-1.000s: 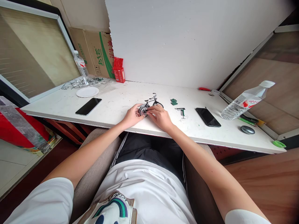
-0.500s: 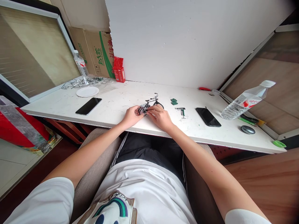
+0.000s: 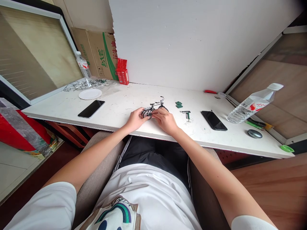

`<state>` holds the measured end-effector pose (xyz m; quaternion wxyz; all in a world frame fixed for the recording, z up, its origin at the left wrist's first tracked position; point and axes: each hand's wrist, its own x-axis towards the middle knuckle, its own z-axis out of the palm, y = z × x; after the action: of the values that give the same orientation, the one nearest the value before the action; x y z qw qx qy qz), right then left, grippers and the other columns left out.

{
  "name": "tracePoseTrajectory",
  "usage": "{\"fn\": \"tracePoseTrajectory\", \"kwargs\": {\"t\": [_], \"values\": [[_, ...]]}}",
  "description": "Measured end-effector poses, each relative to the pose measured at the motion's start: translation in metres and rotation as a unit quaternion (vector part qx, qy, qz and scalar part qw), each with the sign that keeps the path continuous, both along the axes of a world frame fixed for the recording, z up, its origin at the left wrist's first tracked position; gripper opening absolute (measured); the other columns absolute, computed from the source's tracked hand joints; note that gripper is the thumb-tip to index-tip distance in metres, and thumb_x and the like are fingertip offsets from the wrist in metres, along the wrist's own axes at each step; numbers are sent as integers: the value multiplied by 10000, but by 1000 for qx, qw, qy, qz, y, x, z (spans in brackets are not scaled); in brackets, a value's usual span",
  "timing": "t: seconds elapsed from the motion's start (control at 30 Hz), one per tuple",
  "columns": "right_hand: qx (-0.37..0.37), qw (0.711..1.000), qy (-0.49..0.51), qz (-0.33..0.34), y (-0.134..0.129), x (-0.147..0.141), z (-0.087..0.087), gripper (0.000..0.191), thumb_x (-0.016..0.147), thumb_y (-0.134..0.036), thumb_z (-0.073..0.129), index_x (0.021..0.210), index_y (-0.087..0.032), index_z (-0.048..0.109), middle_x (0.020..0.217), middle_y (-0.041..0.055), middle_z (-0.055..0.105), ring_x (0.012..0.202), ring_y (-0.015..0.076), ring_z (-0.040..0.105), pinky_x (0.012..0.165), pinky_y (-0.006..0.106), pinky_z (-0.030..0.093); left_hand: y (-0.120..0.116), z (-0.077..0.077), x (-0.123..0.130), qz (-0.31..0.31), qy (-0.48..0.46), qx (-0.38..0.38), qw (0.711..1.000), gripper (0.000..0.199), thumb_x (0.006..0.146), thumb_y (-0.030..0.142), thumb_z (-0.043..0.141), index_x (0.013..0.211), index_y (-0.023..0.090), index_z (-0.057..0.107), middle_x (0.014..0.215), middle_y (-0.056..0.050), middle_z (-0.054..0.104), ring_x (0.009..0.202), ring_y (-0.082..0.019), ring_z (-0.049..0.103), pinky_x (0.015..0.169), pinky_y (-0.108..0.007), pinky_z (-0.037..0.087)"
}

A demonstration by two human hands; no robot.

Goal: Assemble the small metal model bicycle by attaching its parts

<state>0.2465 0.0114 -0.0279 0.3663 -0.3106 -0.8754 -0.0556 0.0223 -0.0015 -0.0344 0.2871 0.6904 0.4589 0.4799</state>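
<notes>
A small black model bicycle [image 3: 152, 108] stands upright on the white table near its front edge, handlebars to the right. My left hand [image 3: 137, 118] is closed around its rear wheel, thumb and fingers on either side. In front of the frame, my right hand [image 3: 165, 119] is pinched at the low middle of the bicycle, near the pedals. Whether a tiny part sits between those fingertips is too small to tell. The right hand hides part of the front wheel. Right of the bicycle lie green pieces [image 3: 178, 104] and a small green and black part [image 3: 187, 115].
A phone [image 3: 91, 109] and white plates [image 3: 90, 94] lie to the left, with thin dark sprues [image 3: 79, 85] behind. On the right are another phone [image 3: 214, 120], a water bottle [image 3: 250, 103] and a dark oval object [image 3: 254, 133]. A red box [image 3: 123, 76] stands at the back.
The right hand's fingertips have shifted very slightly at the bicycle's lower middle, and the handlebars have moved a touch to the right. The left hand keeps its hold on the rear wheel.
</notes>
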Motion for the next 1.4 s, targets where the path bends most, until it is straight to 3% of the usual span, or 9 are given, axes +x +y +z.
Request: {"fn": "tracePoseTrajectory", "kwargs": {"t": [0.43, 0.6, 0.73, 0.93, 1.13, 1.33, 1.4], "values": [[19, 1000, -2, -2, -4, -2, 1, 250, 1129, -244, 595, 1062, -201, 832, 1191, 104, 824, 1076, 283, 718, 743, 410, 596, -1, 4, 0, 17, 25, 12, 999, 249, 809, 335, 861, 901, 189, 682, 845, -21, 737, 755, -176, 644, 716, -279, 497], [9, 1000, 9, 5, -7, -2, 3, 226, 1121, -264, 610, 1050, -205, 816, 1173, 111, 810, 1059, 281, 714, 755, 407, 597, 3, -1, -4, -1, 34, 0, 999, 249, 844, 389, 823, 825, 182, 686, 801, -25, 726, 735, -181, 634, 686, -288, 479], [8, 1000, 16, -2, -8, -2, 3, 222, 1112, -275, 624, 1010, -208, 809, 1158, 115, 806, 1047, 281, 711, 726, 401, 589, 7, -6, -6, -37, 19, -20, 999, 303, 867, 465, 808, 932, 172, 770, 914, -57, 795, 842, -224, 698, 767, -319, 526], [13, 1000, 13, -11, -9, -2, 5, 210, 1112, -299, 645, 1039, -215, 823, 1169, 116, 794, 1059, 276, 686, 682, 373, 556, 6, -4, -5, -27, 18, -12, 999, 320, 889, 477, 776, 987, 173, 795, 985, -73, 824, 901, -245, 714, 817, -340, 545], [21, 999, 24, -14, -1, 2, -1, 247, 1113, -228, 630, 1226, -270, 845, 1010, 103, 747, 953, 257, 653, 699, 358, 532, 1, 1, -2, -1, 17, -8, 1000, 224, 883, 394, 754, 947, 181, 781, 957, -55, 816, 867, -218, 708, 806, -318, 545], [36, 997, 62, 31, 5, 4, -8, 181, 1079, -324, 721, 1068, -256, 888, 892, 75, 797, 831, 226, 698, 708, 356, 550, 0, 1, -1, 6, 11, -6, 1000, 205, 861, 386, 755, 844, 183, 732, 867, -45, 791, 821, -212, 711, 770, -313, 546], [30, 998, 57, 27, 4, 4, -7, 195, 1089, -295, 696, 1094, -253, 887, 913, 78, 816, 845, 232, 716, 719, 361, 559, 0, 0, 0, 10, 8, -3, 1000, 200, 862, 383, 759, 846, 185, 732, 875, -47, 794, 824, -213, 715, 775, -317, 553]]}}
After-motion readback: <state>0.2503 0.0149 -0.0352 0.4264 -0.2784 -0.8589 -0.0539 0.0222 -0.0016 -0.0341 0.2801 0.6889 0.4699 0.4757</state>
